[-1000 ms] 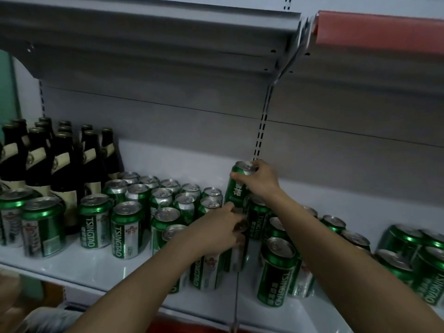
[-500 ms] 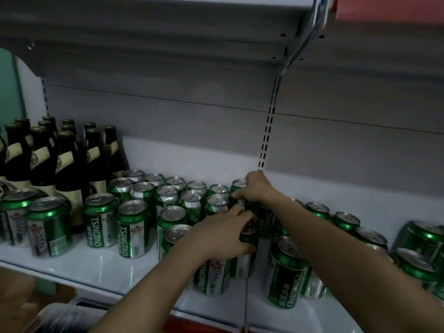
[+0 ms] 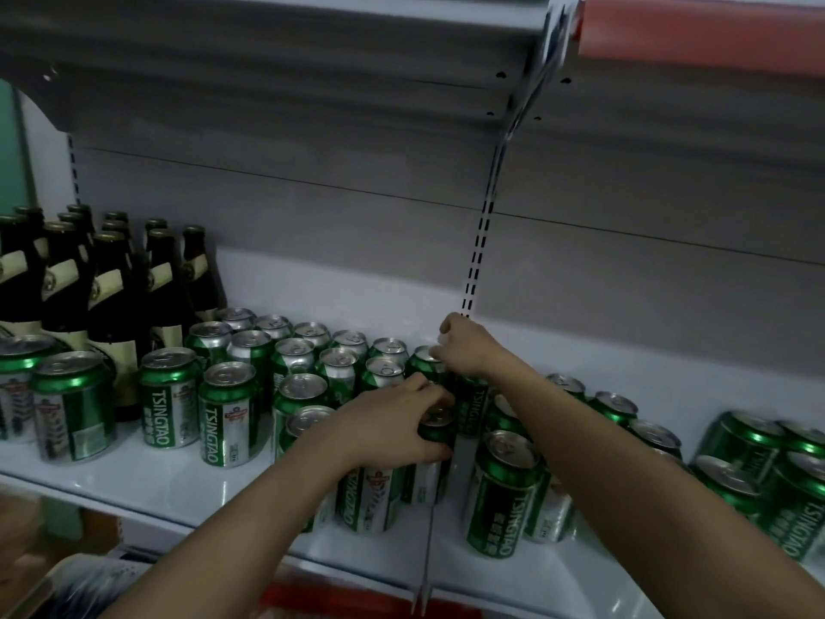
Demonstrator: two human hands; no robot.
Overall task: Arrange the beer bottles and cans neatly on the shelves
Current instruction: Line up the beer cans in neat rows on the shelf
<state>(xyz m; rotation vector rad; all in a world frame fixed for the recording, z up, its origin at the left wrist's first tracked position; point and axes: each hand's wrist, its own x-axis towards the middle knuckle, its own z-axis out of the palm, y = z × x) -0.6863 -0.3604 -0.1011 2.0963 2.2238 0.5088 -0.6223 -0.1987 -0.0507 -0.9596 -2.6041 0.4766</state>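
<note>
Cans: green cans point(image 3: 228, 413) stand in rows mid-shelf; dark bottles point(image 3: 107, 288) at the shelf's point(image 3: 147, 480) left end
Hands: left hand point(image 3: 393, 422) grips a can top point(image 3: 439, 422); right hand point(image 3: 464, 346) grips a rear can point(image 3: 424, 361)
Unclear: right-edge cans point(image 3: 759, 457) cut off, blurred

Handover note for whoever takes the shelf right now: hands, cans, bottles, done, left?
Left hand grips the top of a front can. Right hand reaches back and holds a back-row can.
Bottles stand grouped at the back left; can rows look tidy beside them.
Left to do: loose cans on the right are crooked and unaligned, some tilted; bring them into rows on the shelf.
</note>
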